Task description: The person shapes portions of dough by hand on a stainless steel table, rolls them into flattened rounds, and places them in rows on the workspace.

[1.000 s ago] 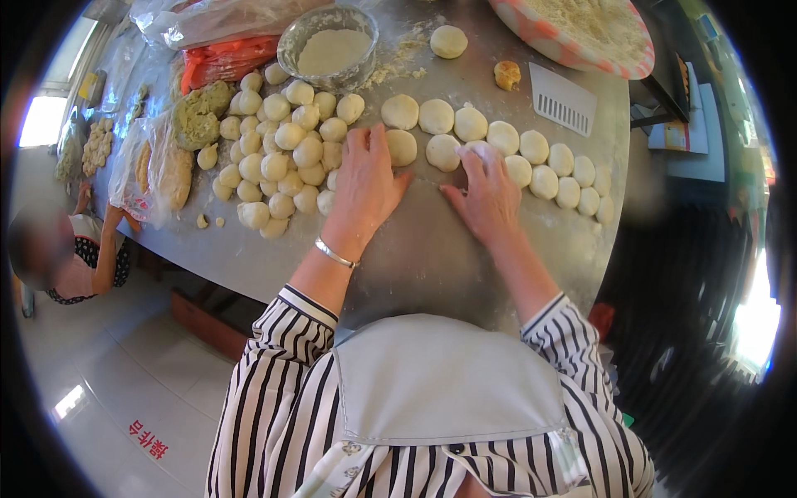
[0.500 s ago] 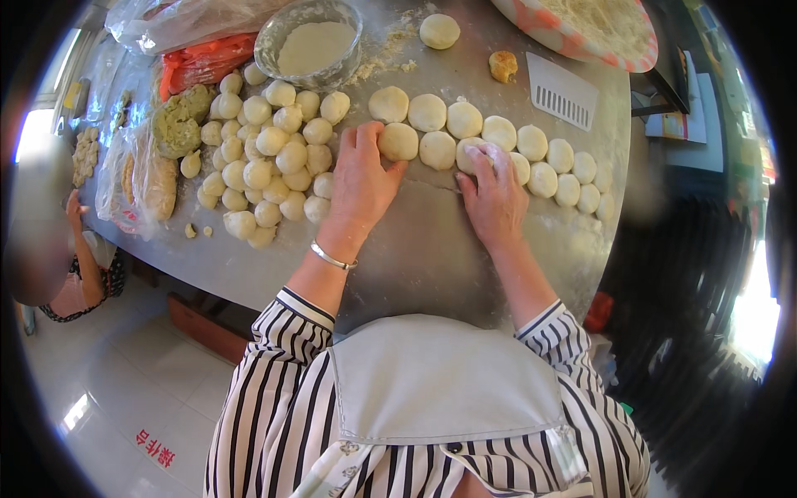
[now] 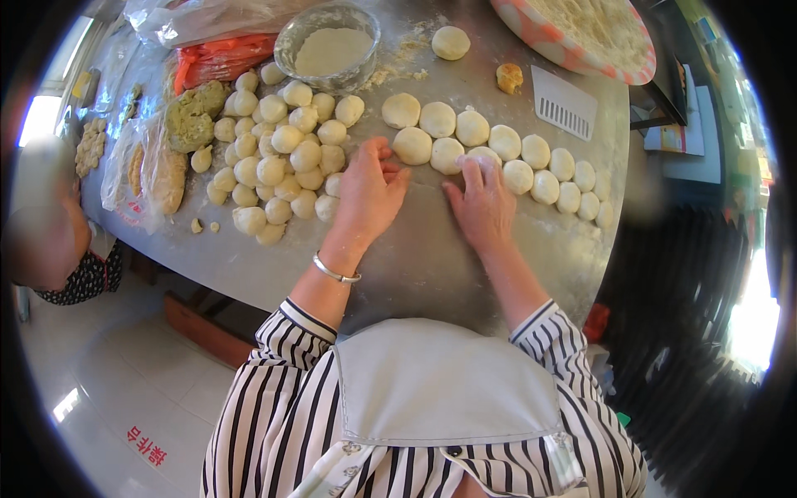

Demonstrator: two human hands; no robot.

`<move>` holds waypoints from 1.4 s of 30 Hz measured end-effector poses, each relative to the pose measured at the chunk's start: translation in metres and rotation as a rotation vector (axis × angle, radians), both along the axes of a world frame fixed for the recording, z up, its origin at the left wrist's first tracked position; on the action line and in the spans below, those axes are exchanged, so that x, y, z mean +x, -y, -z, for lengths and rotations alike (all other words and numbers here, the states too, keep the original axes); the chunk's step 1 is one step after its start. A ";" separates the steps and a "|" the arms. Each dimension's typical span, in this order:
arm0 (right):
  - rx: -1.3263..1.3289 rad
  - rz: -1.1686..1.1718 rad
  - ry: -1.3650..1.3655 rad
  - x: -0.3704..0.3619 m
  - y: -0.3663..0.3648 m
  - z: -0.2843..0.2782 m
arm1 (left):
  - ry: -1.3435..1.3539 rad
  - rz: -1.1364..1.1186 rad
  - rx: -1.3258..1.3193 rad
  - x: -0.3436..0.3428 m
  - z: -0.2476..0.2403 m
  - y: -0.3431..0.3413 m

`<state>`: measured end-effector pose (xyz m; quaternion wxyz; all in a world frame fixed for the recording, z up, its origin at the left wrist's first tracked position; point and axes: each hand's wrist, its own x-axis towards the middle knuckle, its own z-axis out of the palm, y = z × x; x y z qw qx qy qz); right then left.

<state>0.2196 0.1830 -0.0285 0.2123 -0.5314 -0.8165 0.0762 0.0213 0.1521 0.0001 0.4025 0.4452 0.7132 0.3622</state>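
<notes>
Two hands lie on the grey metal desk [image 3: 432, 266] in the head view, both open and flat, neither gripping anything. A second ago the left hand [image 3: 368, 195] had its fingers by the flattened dough round [image 3: 413, 145] at the near end of the double row; now it lies just short of that round, fingertips near it but seemingly apart. The right hand [image 3: 484, 203] has slid slightly along the same row and its fingertips press on a dough round [image 3: 484, 158], which they partly hide. Judging from this, the work has moved from one piece to its neighbour, with the pile not yet touched. Toward the left edge of the desk sits a heap of small dough balls [image 3: 282, 158], close beside the left hand's thumb side. Behind it, near the far edge, stand a glass bowl of flour [image 3: 328, 46] and an orange plastic bag [image 3: 220, 58]. A white grated scraper [image 3: 563, 101] lies beyond the row toward the right corner, beside a large patterned basin [image 3: 581, 37]. Another person's arm [image 3: 46, 241] shows at the left edge.
</notes>
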 end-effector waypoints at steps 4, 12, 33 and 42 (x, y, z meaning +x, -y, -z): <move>0.071 0.024 -0.031 -0.003 -0.014 0.011 | 0.124 -0.019 0.073 -0.002 0.006 0.006; -0.117 -0.084 -0.037 -0.021 0.024 -0.019 | -0.090 0.250 0.203 -0.017 -0.024 0.085; -0.697 -0.159 -0.198 -0.099 0.045 -0.031 | -0.545 -0.007 0.310 -0.065 0.019 0.114; -0.316 -0.121 -0.181 -0.093 0.031 -0.025 | 0.632 -0.241 0.161 -0.085 0.008 0.147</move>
